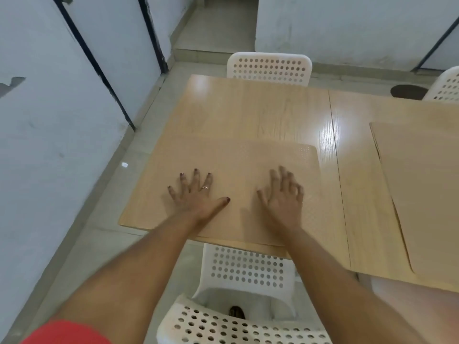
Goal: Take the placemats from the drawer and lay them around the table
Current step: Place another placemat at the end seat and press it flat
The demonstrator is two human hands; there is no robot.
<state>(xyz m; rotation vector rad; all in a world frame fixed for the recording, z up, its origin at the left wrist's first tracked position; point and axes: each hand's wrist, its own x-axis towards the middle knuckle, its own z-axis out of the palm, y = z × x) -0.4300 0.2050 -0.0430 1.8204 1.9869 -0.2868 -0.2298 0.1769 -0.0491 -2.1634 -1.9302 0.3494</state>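
Pressing flat, left hand (198,194) and right hand (283,194) spread, nothing gripped, on a placemat (238,157) laid at the tabletop (260,108) near edge, second placemat (422,182) seen right.

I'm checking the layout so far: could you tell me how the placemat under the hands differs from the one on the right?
The near placemat lies fully in view, with the left hand and right hand spread on it; the right placemat runs off frame, untouched. The near one has a rounded far corner, the right one a square one. Both are tan and flat on the table.
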